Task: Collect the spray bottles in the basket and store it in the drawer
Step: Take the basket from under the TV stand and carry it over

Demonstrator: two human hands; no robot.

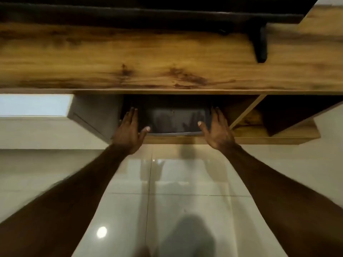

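Note:
A dark grey basket (176, 121) sits inside the open compartment (178, 140) under the wooden cabinet top. Only its front wall shows. The spray bottles are hidden from view. My left hand (130, 130) lies flat against the basket's left end, thumb on the front corner. My right hand (217, 128) presses the right end in the same way, thumb on the front wall. The basket is held between both palms, with the fingers reaching back into the dark compartment.
The wooden cabinet top (167, 60) spans the view above the hands. A grey door (92, 115) stands open at the left. An open cubby (289, 115) lies at the right. Glossy white floor tiles (185, 182) stretch below, with a blurred foot (187, 236) near the bottom.

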